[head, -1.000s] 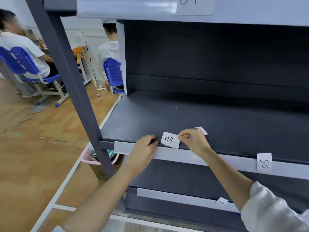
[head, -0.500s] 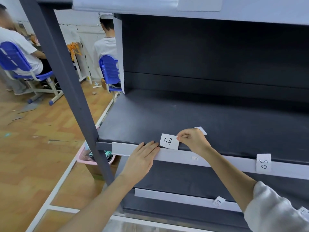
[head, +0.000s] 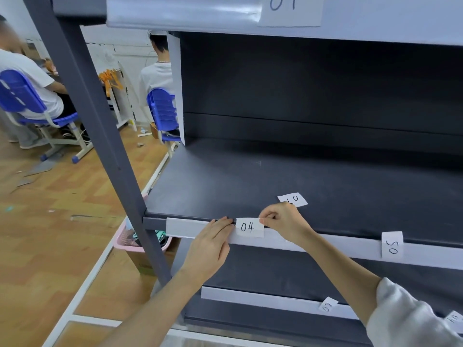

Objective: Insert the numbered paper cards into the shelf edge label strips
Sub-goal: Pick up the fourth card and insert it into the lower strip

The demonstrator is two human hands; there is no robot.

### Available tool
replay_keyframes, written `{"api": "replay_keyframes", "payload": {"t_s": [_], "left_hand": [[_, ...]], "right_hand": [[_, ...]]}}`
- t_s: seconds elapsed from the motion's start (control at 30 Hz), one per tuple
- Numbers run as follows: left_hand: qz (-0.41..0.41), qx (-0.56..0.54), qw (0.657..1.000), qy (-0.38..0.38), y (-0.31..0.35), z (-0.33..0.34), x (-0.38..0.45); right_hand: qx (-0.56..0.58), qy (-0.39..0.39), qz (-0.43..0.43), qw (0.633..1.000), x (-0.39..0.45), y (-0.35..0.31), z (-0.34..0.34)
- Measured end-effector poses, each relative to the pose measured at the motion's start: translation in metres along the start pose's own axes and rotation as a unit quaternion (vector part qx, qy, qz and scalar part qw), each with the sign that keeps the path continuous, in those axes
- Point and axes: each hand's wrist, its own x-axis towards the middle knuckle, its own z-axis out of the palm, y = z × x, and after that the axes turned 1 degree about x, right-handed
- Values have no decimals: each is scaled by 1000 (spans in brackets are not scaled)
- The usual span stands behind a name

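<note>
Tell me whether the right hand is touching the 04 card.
Touching. The head view shows the right hand pinching the upper right corner of the 04 card, no gap between them.

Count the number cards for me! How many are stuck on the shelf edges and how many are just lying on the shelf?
Cards on strips: 5, namely 01, 04, 05, two lower ones
Cards lying loose on shelf: 1
Total: 6

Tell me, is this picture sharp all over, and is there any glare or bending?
Head view: the 04 card and both hands read sharp; glare streaks the top label strip; the seated people at left are blurred; the grey upright post leans from wide-angle distortion.
</note>
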Motion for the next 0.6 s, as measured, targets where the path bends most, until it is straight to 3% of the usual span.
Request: {"api": "replay_keyframes", "payload": {"t_s": [0.13, 0.33, 0.6], "left_hand": [[-50, -42, 998, -4, 5, -5, 8], [-55, -82, 994, -40, 7, -4, 23], [-90, -100, 988, -69, 6, -3, 20]], "right_hand": [[7, 1, -6, 1000, 2, 3, 1], [-2, 10, -13, 1000, 1, 5, 4], [-93, 39, -53, 993, 1, 8, 11]]}}
